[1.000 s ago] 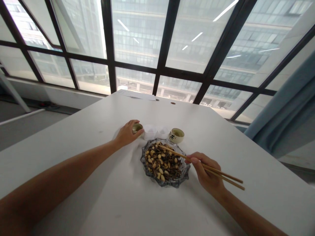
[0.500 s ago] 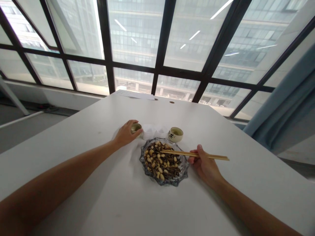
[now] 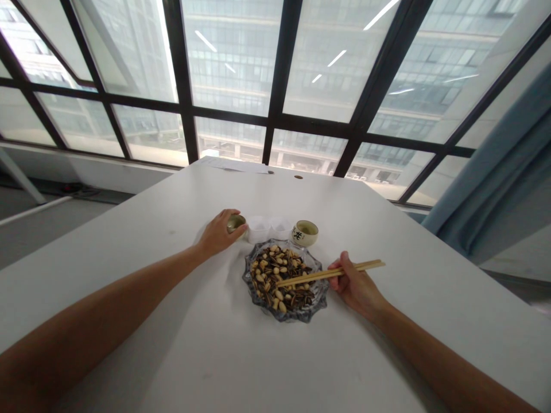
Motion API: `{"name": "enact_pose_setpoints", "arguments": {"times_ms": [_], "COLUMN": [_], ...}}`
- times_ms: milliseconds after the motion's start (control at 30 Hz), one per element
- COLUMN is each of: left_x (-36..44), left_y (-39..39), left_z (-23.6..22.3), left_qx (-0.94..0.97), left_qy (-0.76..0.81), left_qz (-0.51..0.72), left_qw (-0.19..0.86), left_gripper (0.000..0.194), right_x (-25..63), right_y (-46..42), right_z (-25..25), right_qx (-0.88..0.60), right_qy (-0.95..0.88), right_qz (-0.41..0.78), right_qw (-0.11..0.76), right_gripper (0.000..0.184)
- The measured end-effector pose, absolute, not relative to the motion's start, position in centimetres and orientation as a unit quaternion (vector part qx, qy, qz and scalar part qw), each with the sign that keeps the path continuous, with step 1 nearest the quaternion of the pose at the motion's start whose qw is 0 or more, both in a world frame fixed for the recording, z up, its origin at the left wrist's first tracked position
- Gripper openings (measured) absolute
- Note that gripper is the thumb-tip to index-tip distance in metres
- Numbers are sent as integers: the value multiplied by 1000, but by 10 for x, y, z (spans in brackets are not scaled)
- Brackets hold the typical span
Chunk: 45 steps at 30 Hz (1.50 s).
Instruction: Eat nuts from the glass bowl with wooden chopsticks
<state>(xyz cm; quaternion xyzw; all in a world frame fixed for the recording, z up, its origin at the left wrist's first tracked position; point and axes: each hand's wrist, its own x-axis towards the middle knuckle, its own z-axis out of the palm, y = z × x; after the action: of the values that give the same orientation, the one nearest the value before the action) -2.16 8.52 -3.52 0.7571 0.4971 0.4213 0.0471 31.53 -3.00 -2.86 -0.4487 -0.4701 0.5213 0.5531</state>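
Note:
A scalloped glass bowl (image 3: 319, 307) holds a mix of dark sunflower seeds (image 3: 301, 297) and pale nuts (image 3: 282, 306). My right hand (image 3: 355, 288), right of the bowl, grips a pair of wooden chopsticks (image 3: 314, 276); their tips reach down among the seeds and nuts. Behind the bowl, my left hand (image 3: 219, 232) is wrapped round a small greenish cup (image 3: 236, 222), which stands on the table. Two white plastic cups (image 3: 259, 228) sit side by side to its right. Farther right is a second greenish cup (image 3: 305, 232) with dark lettering.
The white table (image 3: 206, 332) runs back to tall dark-framed windows (image 3: 271, 120). Sheets of paper (image 3: 235, 166) and two round table fittings (image 3: 298, 177) are at its far end. A blue curtain (image 3: 495, 172) hangs on the right.
The chopstick tips have moved toward the front within the bowl, and the back ends have swung up and inward as my right hand turned. My left hand stays on the cup.

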Motion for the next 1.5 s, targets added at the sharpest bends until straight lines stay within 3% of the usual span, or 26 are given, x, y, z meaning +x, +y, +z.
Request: {"name": "enact_pose_setpoints", "arguments": {"times_ms": [300,633,767,1067,1367,1500], "left_x": [-21,-22,-22,-22,-23,-23], "left_y": [86,88,88,89,90,90], "left_z": [-35,-37,-37,-38,-39,-40], "left_qx": [762,761,762,763,764,764], "left_qy": [485,485,483,480,477,476], "left_qz": [428,429,430,432,433,434], "left_qw": [38,40,38,37,32,27], "left_gripper": [38,40,40,40,38,38], "right_x": [327,328,326,321,316,319], "right_y": [-30,-52,-54,-56,-39,-32], "right_z": [-5,21,25,23,-1,-12], "right_qx": [-432,-390,-372,-379,-448,-454], "right_qy": [-500,-723,-750,-733,-559,-559], "right_qz": [417,290,254,267,314,314], "right_qw": [624,491,485,498,623,619], "right_gripper": [61,56,54,54,62,60]}}
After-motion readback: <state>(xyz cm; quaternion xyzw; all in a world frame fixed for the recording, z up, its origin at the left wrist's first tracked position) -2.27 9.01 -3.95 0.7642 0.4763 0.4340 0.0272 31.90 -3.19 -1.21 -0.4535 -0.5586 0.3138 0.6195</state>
